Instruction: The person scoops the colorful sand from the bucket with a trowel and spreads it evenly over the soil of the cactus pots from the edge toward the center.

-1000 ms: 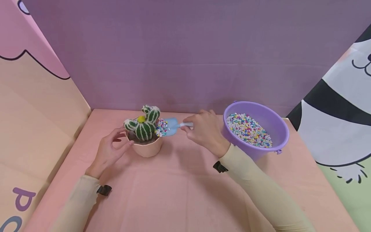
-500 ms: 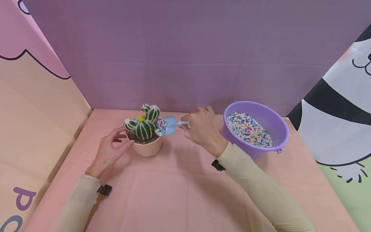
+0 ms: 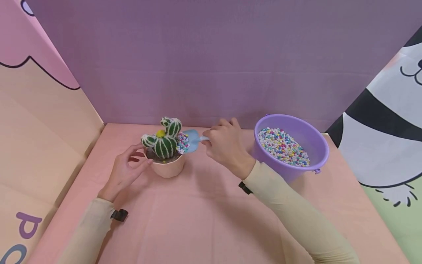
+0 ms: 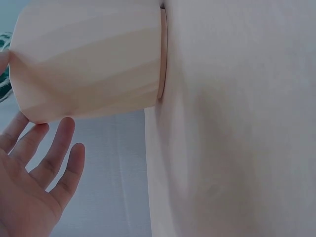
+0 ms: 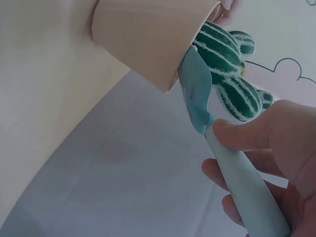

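Note:
A green felt cactus (image 3: 165, 147) with white stripes and a yellow flower stands in a pale peach flowerpot (image 3: 167, 170). My left hand (image 3: 124, 169) holds the pot at its left side, thumb at the front of the rim; its fingertips (image 4: 67, 123) show against the pot in the left wrist view. In my right hand (image 3: 227, 146) is a small blue shovel, gripped by its pale handle (image 5: 247, 190). The shovel's blade (image 3: 192, 140) carries small multicoloured beads (image 3: 182, 143). Its tip lies over the pot's right rim, beside the cactus.
A purple bucket (image 3: 313, 141) part-filled with multicoloured beads (image 3: 283, 146) stands right of my right hand. Pink cloth (image 3: 184, 220) covers the table. Behind it rises a purple backdrop (image 3: 211, 66), with printed panels at both sides.
My right hand has shifted a little left and up, bringing the shovel slightly closer over the pot. My left hand stays at the pot's rim.

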Motion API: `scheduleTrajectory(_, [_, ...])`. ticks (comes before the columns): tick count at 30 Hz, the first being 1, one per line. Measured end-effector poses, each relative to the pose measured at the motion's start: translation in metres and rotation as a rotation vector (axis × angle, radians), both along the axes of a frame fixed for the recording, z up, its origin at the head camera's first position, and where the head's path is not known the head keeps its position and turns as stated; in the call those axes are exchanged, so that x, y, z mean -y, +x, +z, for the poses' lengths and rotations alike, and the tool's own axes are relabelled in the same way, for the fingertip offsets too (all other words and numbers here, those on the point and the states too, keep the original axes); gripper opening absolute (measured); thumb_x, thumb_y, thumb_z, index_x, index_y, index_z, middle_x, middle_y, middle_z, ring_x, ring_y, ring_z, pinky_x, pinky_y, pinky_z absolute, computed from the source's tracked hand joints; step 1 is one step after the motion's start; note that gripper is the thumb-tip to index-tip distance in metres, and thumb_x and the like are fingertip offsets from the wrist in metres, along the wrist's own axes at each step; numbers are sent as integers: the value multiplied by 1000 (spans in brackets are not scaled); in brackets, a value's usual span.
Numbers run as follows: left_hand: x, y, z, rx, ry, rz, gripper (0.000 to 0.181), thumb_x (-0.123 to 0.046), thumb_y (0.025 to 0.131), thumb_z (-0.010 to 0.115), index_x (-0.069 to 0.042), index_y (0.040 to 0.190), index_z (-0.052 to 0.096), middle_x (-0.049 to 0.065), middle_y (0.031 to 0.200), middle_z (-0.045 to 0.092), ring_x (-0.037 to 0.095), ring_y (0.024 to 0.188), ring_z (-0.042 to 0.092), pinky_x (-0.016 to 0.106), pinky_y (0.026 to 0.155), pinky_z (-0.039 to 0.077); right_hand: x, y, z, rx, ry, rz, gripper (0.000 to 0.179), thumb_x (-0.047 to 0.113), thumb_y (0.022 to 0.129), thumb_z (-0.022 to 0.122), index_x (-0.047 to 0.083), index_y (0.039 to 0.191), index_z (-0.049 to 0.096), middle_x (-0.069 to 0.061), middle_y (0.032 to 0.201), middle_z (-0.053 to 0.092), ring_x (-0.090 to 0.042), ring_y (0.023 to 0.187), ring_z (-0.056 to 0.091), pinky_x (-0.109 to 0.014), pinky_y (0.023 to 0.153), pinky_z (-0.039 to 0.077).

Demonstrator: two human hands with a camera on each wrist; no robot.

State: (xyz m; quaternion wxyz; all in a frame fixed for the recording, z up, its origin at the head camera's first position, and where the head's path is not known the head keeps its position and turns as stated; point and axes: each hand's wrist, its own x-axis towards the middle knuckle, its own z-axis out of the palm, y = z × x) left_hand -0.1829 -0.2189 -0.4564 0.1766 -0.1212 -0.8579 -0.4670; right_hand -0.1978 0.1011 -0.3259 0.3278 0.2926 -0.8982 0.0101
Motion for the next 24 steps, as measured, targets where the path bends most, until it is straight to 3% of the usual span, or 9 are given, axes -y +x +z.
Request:
scheduleTrajectory(9, [0,-1,-2,-4,-3,15,47,-24,84,79,-17,128,63,5,120,69,19,96,66,26,83,53,3,1,1,-54,32,1,10,24,78,81,22,70,74,2,59,64,-22,68,51,-41,70,37])
scheduleTrajectory(16, [-1,-1,-1,6,1,15,48,-23,83,80,-19,128,63,5,117,69,21,98,65,27,84,53,1,-2,-1,-48,-4,8,20,22,76,81,21,61,67,2,56,62,-22,67,52,-41,66,37])
scheduleTrajectory(21, [0,0,-1,2,0,14,50,-19,82,81,-17,128,63,8,116,70,26,98,65,28,83,53,-3,-3,0,3,-26,14,8,26,75,83,21,76,77,2,61,68,-23,69,58,-42,61,43])
scheduleTrajectory(24, [0,0,0,3,1,15,49,-20,82,81,-18,128,64,7,115,70,24,98,66,28,83,53,-5,-3,1,77,-49,13,13,28,75,84,22,86,81,1,65,71,-23,64,60,-41,52,48])
